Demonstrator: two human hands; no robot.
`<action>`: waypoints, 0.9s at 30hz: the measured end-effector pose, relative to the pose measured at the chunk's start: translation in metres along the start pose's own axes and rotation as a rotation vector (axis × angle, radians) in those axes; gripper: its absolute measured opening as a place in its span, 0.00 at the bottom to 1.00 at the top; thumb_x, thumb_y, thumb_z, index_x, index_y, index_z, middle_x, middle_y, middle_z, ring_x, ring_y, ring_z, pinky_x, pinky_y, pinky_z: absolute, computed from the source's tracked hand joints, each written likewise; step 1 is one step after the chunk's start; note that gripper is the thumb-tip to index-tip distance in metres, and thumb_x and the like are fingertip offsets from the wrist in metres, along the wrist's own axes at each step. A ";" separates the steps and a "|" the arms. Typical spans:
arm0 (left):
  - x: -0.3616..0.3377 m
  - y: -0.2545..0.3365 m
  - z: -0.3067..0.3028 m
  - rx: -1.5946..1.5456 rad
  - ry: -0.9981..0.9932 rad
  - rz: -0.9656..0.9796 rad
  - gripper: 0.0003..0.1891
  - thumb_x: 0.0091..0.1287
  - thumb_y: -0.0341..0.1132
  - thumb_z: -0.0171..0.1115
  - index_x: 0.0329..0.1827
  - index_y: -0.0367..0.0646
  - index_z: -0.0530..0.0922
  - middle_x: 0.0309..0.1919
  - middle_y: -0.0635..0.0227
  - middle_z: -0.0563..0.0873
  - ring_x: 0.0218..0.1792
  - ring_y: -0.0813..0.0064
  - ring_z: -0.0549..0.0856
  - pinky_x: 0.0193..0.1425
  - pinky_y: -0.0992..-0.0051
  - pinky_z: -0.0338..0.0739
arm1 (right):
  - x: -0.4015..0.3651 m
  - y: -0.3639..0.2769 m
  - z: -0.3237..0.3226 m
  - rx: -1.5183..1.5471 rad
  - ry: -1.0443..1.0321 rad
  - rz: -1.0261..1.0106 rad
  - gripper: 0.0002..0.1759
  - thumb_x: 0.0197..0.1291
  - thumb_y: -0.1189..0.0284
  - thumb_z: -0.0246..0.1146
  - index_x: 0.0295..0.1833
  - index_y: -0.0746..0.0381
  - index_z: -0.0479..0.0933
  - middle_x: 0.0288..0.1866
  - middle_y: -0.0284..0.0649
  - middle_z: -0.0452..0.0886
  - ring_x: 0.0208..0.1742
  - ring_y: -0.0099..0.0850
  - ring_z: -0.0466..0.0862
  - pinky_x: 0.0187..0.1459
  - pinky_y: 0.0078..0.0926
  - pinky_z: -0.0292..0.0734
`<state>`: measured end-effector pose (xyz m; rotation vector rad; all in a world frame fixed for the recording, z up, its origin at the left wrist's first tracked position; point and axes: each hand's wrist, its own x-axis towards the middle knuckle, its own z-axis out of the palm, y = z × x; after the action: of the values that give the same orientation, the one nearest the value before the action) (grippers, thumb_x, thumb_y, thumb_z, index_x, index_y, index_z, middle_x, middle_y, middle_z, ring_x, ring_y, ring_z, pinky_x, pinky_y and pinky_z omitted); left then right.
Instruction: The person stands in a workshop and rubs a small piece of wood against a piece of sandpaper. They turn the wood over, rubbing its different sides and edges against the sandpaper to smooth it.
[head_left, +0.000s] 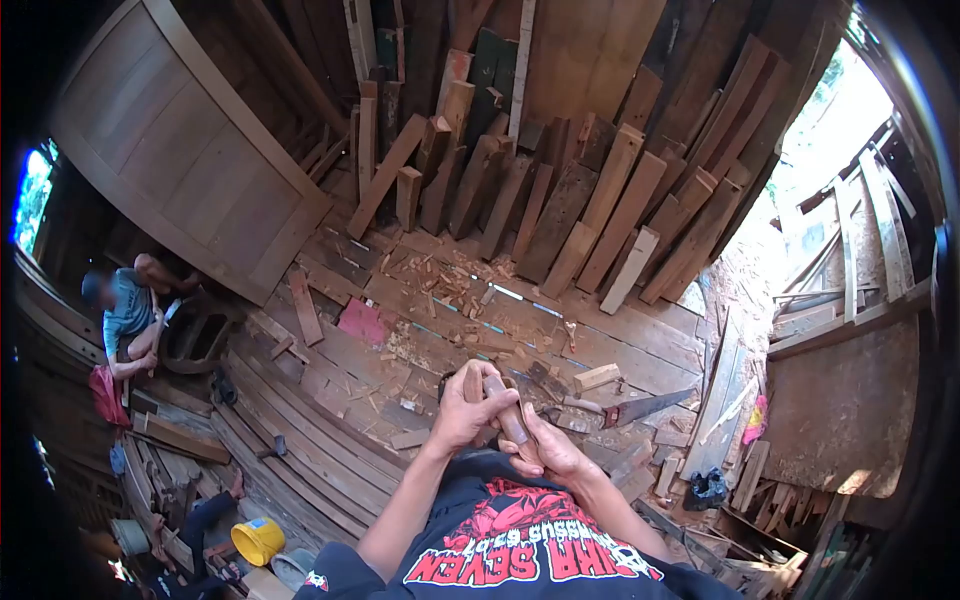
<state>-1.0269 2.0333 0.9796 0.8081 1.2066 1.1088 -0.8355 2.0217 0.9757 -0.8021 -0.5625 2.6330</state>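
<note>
In front of my chest, both hands hold a small brown wooden piece with a paler, shiny section [513, 424]; its exact kind I cannot tell. My left hand [474, 412] is closed around its upper end, thumb laid across it toward the right. Cupped along the lower right side is my right hand [549, 446], its fingers bent under the piece. The palms hide part of it. On the floor just beyond my right hand lies a handsaw [650, 408], blade pointing right. A short pale wood block [597, 377] rests near it.
Boards and offcuts [570, 220] lean against the far wall, with wood shavings [450, 285] before them. A large panelled door [190, 150] leans at the left. Nearby sits a person in a blue shirt [130, 305]. Curved planks [300, 420] and a yellow bucket [257, 541] are at lower left.
</note>
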 end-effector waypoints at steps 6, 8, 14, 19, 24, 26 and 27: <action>0.003 -0.003 0.007 -0.060 0.033 -0.060 0.25 0.71 0.41 0.76 0.62 0.39 0.74 0.41 0.70 0.84 0.32 0.82 0.84 0.31 0.79 0.81 | -0.001 -0.003 -0.008 -0.015 0.068 -0.063 0.40 0.79 0.33 0.40 0.64 0.59 0.72 0.32 0.29 0.71 0.15 0.16 0.60 0.19 0.18 0.54; 0.004 -0.009 0.005 -0.078 0.045 -0.100 0.26 0.72 0.40 0.75 0.65 0.39 0.74 0.44 0.70 0.84 0.36 0.83 0.84 0.33 0.79 0.81 | -0.001 -0.003 -0.012 -0.049 0.127 -0.103 0.41 0.78 0.33 0.42 0.64 0.61 0.72 0.32 0.29 0.71 0.16 0.16 0.61 0.18 0.16 0.55; -0.008 0.002 0.017 -0.070 -0.008 -0.076 0.28 0.70 0.41 0.74 0.68 0.40 0.74 0.48 0.71 0.85 0.41 0.84 0.84 0.34 0.81 0.79 | -0.005 -0.011 -0.017 -0.179 0.223 -0.158 0.41 0.79 0.33 0.43 0.63 0.62 0.74 0.29 0.29 0.72 0.16 0.16 0.62 0.18 0.16 0.56; -0.005 -0.001 0.019 -0.071 0.014 -0.037 0.29 0.68 0.40 0.75 0.68 0.42 0.74 0.48 0.73 0.84 0.38 0.85 0.83 0.33 0.82 0.77 | -0.010 -0.010 -0.015 -0.037 0.125 -0.115 0.41 0.77 0.31 0.45 0.63 0.59 0.73 0.30 0.30 0.73 0.17 0.15 0.62 0.19 0.16 0.54; -0.007 0.007 0.014 -0.109 -0.013 -0.059 0.28 0.67 0.38 0.75 0.67 0.44 0.75 0.46 0.74 0.83 0.34 0.87 0.81 0.32 0.83 0.77 | -0.015 -0.017 -0.009 -0.238 0.145 -0.179 0.34 0.74 0.40 0.61 0.67 0.58 0.72 0.33 0.29 0.75 0.21 0.14 0.64 0.22 0.16 0.55; -0.007 0.003 0.011 -0.103 -0.015 -0.063 0.28 0.66 0.38 0.75 0.67 0.44 0.75 0.45 0.74 0.83 0.33 0.87 0.80 0.31 0.83 0.77 | -0.015 -0.019 -0.003 -0.290 0.185 -0.193 0.33 0.72 0.45 0.67 0.68 0.58 0.72 0.34 0.28 0.75 0.23 0.14 0.65 0.23 0.16 0.57; -0.006 0.001 0.010 -0.101 -0.016 -0.064 0.28 0.66 0.38 0.75 0.68 0.44 0.75 0.44 0.75 0.83 0.32 0.88 0.80 0.31 0.83 0.77 | -0.014 -0.018 -0.003 -0.287 0.195 -0.196 0.33 0.71 0.47 0.68 0.69 0.58 0.72 0.34 0.28 0.76 0.24 0.14 0.66 0.23 0.16 0.58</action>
<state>-1.0173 2.0288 0.9845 0.6954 1.1462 1.0999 -0.8187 2.0322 0.9878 -1.0172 -0.9255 2.2952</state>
